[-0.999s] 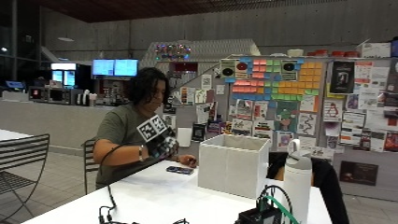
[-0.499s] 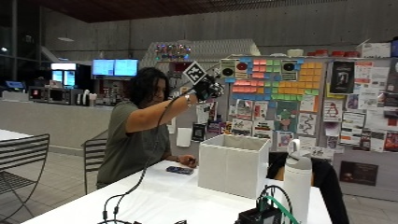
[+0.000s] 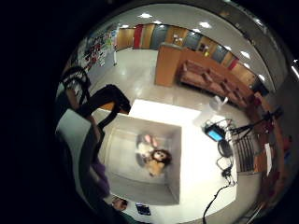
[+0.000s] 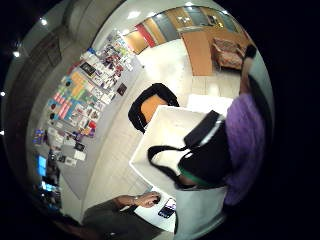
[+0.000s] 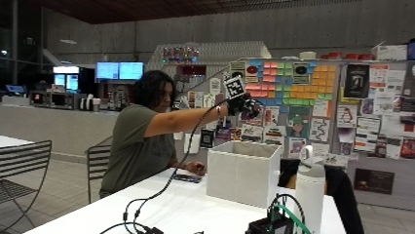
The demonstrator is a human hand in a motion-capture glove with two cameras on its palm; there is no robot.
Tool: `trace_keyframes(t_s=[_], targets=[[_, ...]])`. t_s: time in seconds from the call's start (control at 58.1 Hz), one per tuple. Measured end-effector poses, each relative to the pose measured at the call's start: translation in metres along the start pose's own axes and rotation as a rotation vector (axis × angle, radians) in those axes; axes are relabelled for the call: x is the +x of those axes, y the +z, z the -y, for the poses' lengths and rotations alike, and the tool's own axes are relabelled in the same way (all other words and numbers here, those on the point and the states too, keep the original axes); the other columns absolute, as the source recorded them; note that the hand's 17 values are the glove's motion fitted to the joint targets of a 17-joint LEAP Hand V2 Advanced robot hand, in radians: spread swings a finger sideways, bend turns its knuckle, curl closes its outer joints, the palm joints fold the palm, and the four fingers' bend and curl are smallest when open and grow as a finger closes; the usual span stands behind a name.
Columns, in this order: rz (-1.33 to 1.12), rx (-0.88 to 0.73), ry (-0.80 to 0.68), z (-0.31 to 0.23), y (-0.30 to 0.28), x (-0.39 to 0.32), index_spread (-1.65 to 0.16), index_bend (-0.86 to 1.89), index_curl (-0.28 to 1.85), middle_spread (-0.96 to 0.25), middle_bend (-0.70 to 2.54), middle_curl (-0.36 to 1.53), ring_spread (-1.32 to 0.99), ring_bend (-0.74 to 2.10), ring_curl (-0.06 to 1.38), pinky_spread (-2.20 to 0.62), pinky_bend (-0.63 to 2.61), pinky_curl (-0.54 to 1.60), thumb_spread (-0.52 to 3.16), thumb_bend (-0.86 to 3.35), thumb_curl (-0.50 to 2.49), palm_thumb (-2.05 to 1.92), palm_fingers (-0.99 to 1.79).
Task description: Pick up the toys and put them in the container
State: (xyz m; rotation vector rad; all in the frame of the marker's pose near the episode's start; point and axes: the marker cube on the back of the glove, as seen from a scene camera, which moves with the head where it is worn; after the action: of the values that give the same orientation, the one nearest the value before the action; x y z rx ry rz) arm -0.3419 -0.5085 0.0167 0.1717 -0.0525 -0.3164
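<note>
In the outside view my gloved right hand is held high above the open white container on the white table. A purple toy lies against the palm and the fingers curl round it; it also shows in the little finger side view as the purple toy. From above, the container holds a few plush toys on its floor. The container sits directly below the hand. The bare left hand rests on the table.
A dark phone lies on the table by the bare hand. A white bottle and a black device with cables stand near the table's front. A black-backed chair is behind the container, a metal chair at the left.
The gloved hand has risen from low by the table to high up, then reached out over the container.
</note>
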Motion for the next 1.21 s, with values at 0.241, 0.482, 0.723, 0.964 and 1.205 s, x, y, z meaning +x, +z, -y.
trace_keyframes(t_s=[0.241,0.482,0.723,0.964,1.205], targets=[[0.161,-0.190,-0.023,-0.030,-0.012,0.009,-0.43,0.25,1.07,-0.25,0.71,0.76,-0.30,1.06,0.57,-0.25,1.20,0.57,1.23,-0.12,0.70,-0.15,0.08],[0.047,-0.248,-0.103,-0.115,-0.037,0.058,-0.48,0.18,0.88,-0.20,0.52,0.63,-0.27,0.93,0.45,-0.06,1.08,0.46,1.10,-0.11,0.47,-0.14,0.07],[-0.083,-0.291,-0.083,-0.225,-0.026,0.116,-0.47,0.16,0.74,-0.19,0.46,0.57,-0.26,0.88,0.41,-0.02,1.03,0.41,1.09,-0.09,0.34,-0.12,0.07],[-0.022,-0.261,-0.101,-0.327,0.024,0.128,-0.45,0.16,0.63,-0.19,0.40,0.52,-0.25,0.85,0.39,-0.02,1.02,0.38,1.10,-0.08,0.27,-0.12,0.07],[0.060,-0.326,-0.027,-0.376,0.070,0.127,-0.44,0.18,0.56,-0.20,0.41,0.50,-0.26,0.83,0.37,-0.05,0.99,0.36,1.11,-0.08,0.23,-0.11,0.13]])
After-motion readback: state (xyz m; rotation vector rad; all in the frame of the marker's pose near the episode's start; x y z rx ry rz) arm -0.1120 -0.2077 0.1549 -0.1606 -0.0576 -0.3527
